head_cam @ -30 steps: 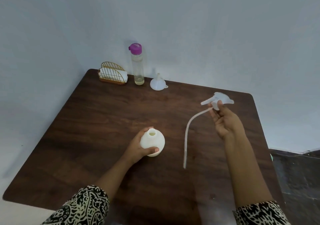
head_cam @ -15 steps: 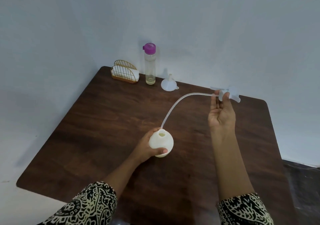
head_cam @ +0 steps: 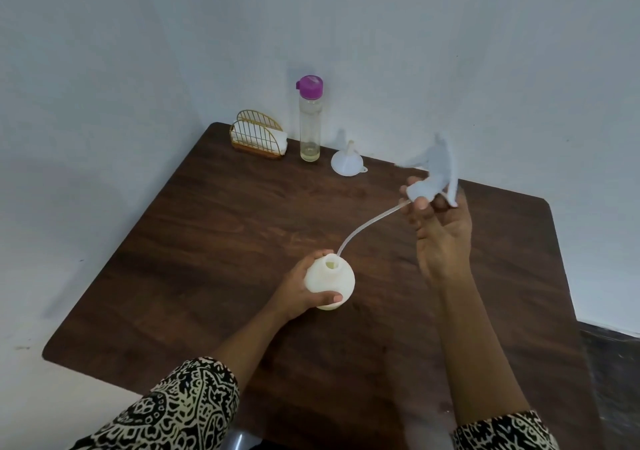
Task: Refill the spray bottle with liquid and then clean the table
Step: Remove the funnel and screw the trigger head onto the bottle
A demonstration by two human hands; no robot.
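The bottle (head_cam: 330, 285) stood upright on the counter (head_cam: 207, 242), mouth open upward, the left hand (head_cam: 299, 297) gripping its body with curled fingers. The right hand (head_cam: 440, 238) pinched the spray head (head_cam: 433, 181) above the counter, too blurred to show its nozzle's direction. Its tube (head_cam: 367, 226) curved down-left to the bottle's mouth; whether the tip was inside, I could not tell

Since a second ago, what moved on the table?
The right grip swung the spray head round: its tube, loose over the table before, now ends at the mouth of the bottle. Nothing taken or let go. The left grip holds the bottle as before; funnel, tall bottle and rack stayed.
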